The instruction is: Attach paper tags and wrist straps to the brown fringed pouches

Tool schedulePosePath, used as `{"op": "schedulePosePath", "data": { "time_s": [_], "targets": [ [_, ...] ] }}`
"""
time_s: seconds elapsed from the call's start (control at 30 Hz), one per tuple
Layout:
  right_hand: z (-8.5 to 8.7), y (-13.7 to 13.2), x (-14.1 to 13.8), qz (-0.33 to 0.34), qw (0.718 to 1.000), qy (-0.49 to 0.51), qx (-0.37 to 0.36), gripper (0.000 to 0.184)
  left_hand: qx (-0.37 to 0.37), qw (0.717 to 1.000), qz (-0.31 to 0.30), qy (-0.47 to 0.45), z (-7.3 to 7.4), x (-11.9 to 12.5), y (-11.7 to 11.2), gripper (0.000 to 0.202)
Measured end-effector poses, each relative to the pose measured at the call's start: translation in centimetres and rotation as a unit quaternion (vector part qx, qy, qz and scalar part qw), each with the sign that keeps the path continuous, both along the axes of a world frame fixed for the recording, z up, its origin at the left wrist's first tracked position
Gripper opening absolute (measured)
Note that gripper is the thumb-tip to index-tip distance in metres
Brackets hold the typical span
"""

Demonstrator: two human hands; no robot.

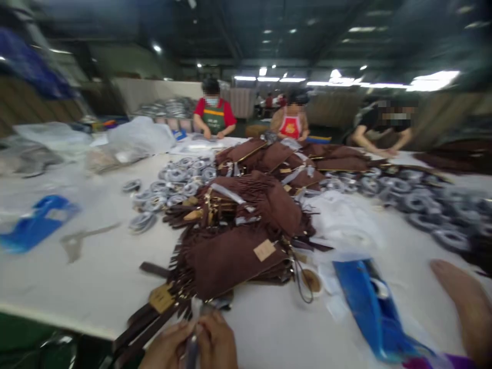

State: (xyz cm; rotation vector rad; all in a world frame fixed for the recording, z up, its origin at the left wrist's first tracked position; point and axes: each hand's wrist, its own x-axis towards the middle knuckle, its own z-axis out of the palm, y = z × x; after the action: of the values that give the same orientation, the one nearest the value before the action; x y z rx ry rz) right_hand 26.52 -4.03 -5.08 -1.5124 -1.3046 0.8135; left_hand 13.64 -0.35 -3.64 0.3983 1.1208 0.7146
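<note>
At the bottom of the head view, my left hand [169,344] and my right hand [217,338] are pressed together, fingers closed around a narrow dark strap [191,351] with whitish wrapping at its upper end. Blur hides its finer details. Just beyond my fingertips lies a brown fringed bag [230,261] with a tan tag [265,250] on it. Long dark brown straps [142,328] trail from the bag toward the table edge, left of my left hand. Another tan tag [161,298] rests among them.
More brown bags [269,197] are heaped behind, between coiled grey straps [184,171] and further coils [415,200]. Blue tape dispensers [369,307] [38,223] stand on both sides. Another person's arm [461,302] reaches in at right. Several people work across the white table [103,277].
</note>
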Motion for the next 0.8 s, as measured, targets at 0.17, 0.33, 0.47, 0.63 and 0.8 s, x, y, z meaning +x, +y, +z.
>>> {"op": "schedulePosePath", "data": {
  "time_s": [0.17,0.33,0.47,0.63,0.8],
  "targets": [
    [-3.4,-0.2,-4.2,0.025,0.993,0.113,-0.020,0.022,0.019,0.999,-0.006,0.042,-0.9,-2.7,0.0,0.030],
    [-4.9,0.5,-4.2,-0.011,0.958,0.263,-0.113,0.029,0.120,0.988,-0.091,0.039,-1.2,-2.3,0.6,0.033],
    [-5.1,0.7,-4.9,0.002,0.926,0.340,-0.163,0.032,0.149,0.981,-0.120,0.038,-2.3,-2.9,0.7,0.040],
    [-3.2,-0.1,-2.5,0.048,0.930,0.316,-0.182,0.035,0.189,0.974,-0.083,0.092,-2.4,-3.5,0.8,0.037],
    [-1.8,-1.3,3.2,-0.049,0.945,0.274,-0.172,0.044,0.158,0.979,-0.093,0.084,-2.8,-4.0,1.0,0.037]
  ]
}}
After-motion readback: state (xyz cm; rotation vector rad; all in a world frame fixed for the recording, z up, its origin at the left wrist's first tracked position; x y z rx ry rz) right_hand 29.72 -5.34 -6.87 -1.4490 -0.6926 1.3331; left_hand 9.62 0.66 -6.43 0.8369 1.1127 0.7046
